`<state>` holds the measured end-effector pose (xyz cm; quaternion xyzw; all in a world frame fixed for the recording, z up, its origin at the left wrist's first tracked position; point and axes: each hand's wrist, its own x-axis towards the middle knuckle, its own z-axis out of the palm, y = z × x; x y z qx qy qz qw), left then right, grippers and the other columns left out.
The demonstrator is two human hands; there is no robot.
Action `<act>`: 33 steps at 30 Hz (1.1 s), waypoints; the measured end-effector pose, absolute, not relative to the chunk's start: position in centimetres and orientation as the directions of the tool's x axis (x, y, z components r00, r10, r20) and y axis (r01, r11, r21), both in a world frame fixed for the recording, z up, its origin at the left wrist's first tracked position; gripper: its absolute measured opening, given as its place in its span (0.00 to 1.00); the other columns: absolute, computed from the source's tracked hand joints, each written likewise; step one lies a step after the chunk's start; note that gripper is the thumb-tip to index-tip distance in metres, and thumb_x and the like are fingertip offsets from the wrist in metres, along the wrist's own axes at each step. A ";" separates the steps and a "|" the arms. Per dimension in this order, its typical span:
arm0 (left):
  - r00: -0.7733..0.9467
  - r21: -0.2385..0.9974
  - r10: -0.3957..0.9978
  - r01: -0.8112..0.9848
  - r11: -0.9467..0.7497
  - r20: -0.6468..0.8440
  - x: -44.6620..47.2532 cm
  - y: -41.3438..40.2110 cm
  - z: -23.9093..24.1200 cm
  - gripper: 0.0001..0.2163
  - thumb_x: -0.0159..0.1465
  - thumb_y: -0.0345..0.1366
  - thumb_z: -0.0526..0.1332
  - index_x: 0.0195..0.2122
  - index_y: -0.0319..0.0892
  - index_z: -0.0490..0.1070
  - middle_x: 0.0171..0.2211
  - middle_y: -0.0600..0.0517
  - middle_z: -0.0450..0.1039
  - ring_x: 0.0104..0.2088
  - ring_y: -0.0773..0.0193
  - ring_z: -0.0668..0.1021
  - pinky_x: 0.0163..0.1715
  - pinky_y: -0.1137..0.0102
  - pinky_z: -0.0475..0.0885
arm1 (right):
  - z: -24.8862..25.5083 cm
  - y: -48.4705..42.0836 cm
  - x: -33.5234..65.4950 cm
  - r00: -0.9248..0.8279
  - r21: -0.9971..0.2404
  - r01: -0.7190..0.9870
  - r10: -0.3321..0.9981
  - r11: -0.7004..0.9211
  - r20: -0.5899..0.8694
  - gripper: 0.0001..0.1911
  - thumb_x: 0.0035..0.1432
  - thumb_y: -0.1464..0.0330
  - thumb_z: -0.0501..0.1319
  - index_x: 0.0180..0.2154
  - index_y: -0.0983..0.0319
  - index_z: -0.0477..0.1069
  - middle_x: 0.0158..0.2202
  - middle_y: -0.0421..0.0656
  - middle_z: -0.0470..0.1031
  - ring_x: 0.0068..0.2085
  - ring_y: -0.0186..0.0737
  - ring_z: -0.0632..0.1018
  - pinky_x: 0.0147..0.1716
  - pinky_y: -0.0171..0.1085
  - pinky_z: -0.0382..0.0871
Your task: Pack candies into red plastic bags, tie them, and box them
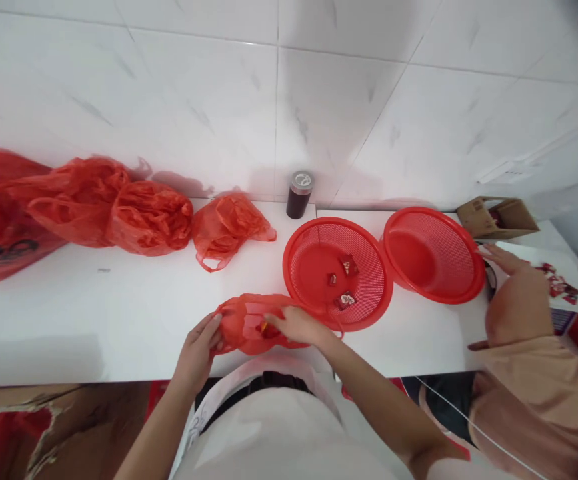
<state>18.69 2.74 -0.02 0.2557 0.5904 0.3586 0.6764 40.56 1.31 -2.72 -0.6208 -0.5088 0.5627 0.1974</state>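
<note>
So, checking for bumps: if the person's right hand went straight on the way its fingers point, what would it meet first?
The red plastic bag: the right hand points left with fingertips touching it. Beyond the bag, probably the left hand at its far side, though depth is unclear.

Bright, even, diffuse light. Soft pink-tinged shadows fall on the glossy white marbled wall tiles [319, 100], well beyond the fingers [212, 323] of the left hand [196, 353]. Crumpled red plastic bags [93, 200] far left of those fingers are smeared. Fisheye bowing at edges; dark vignette top right.
</note>
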 end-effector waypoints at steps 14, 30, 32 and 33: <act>-0.006 0.817 0.817 0.024 0.576 -0.576 18.0 1.7 2.7 0.30 0.55 0.47 0.68 0.57 0.47 0.65 0.28 0.56 0.73 0.31 0.66 0.74 0.36 0.72 0.70 | -8.7 5.3 57.6 0.353 -0.376 0.753 0.814 -0.539 -0.461 0.44 0.46 0.59 0.70 0.63 0.56 0.58 0.68 0.56 0.42 0.63 0.67 0.58 0.54 0.55 0.60; -0.067 0.650 0.708 -0.462 0.603 -0.704 18.7 -0.3 2.4 0.18 0.51 0.42 0.72 0.42 0.43 0.78 0.29 0.55 0.70 0.32 0.70 0.71 0.38 0.73 0.73 | 0.6 2.8 45.6 -0.192 -0.916 0.073 0.896 -0.394 -0.400 0.14 0.54 0.58 0.64 0.38 0.58 0.66 0.38 0.41 0.73 0.29 0.34 0.76 0.31 0.37 0.74; -0.052 0.685 0.743 -0.435 0.585 -0.667 19.1 -0.3 2.5 0.19 0.55 0.44 0.70 0.47 0.46 0.76 0.26 0.57 0.66 0.29 0.71 0.69 0.35 0.75 0.72 | 1.4 2.1 41.5 -0.324 -0.918 0.073 0.861 -0.390 -0.392 0.14 0.54 0.60 0.65 0.40 0.59 0.69 0.34 0.41 0.74 0.32 0.38 0.77 0.34 0.40 0.74; -0.055 0.702 0.757 -0.421 0.574 -0.651 19.2 -0.3 2.6 0.20 0.56 0.44 0.69 0.49 0.47 0.76 0.25 0.58 0.64 0.28 0.71 0.68 0.33 0.76 0.71 | 1.5 1.8 40.0 -0.286 -0.940 0.121 0.895 -0.320 -0.341 0.16 0.53 0.60 0.66 0.43 0.59 0.70 0.38 0.43 0.75 0.37 0.40 0.78 0.39 0.42 0.73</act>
